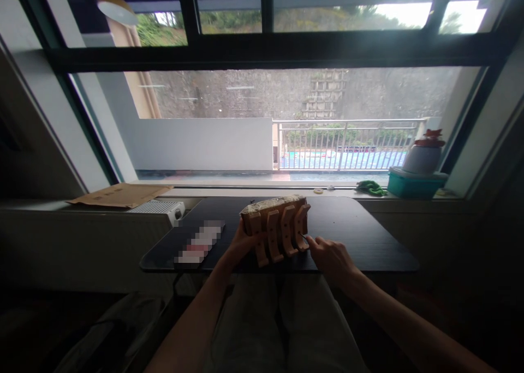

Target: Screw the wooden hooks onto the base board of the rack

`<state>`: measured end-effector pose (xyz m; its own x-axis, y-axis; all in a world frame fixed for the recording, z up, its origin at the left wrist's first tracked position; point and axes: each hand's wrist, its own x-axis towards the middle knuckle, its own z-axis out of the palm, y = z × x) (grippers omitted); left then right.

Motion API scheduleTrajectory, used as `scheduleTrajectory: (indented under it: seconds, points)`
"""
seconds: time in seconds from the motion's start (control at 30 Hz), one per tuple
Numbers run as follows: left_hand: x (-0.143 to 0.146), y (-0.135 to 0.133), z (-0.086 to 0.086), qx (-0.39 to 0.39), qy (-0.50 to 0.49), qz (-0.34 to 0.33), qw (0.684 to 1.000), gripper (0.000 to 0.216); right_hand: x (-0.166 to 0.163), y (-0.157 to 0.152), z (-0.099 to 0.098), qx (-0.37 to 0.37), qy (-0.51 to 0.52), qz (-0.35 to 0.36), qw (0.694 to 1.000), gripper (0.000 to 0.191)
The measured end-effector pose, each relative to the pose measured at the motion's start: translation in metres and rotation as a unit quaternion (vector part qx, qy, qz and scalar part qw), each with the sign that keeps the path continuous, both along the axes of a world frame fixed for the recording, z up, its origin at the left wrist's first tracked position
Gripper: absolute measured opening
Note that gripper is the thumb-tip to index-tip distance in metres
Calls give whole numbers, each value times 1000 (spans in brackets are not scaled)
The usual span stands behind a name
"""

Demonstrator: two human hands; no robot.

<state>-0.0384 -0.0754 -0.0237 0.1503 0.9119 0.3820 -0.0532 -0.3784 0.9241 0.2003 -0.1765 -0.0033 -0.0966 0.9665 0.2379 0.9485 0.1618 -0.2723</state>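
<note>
A brown block with a pale, rough top is held tilted at the near edge of the dark table, with several curved wooden hooks in a row on its front. Small dark holes show in the hooks. My left hand grips the block's left end, its thumb lying across the leftmost hooks. My right hand is closed around a thin dark tool, whose tip meets the rightmost hook; its kind is too small to make out.
The dark table bears a blurred-out flat item at left. On the sill lie a green cloth and a teal box with a white, orange-topped container on it. A brown paper sheet rests above a white radiator.
</note>
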Motion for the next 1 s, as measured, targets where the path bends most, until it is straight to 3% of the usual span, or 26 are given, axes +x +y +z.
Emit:
scheduleTrajectory:
  seconds: [0.17,0.37,0.5,0.7,0.87,1.0]
  points:
    - [-1,-2,0,0,2,-2,1000,23,6,11,-8,-30,131,-6,991,30]
    - [0,0,-1,2,16,28,999,23,14,25,-21,-95,288,-28,953,30]
    - [1,-2,-3,3,24,64,998,31,15,19,-32,-36,337,-51,940,32]
    - [0,-12,-6,-4,47,78,996,82,20,5,-42,40,418,-49,906,29]
    - [-1,-9,-7,9,92,78,993,66,18,1,-41,60,451,-32,890,37]
    - [-8,-28,8,43,135,141,980,89,15,0,-39,76,448,-40,890,41]
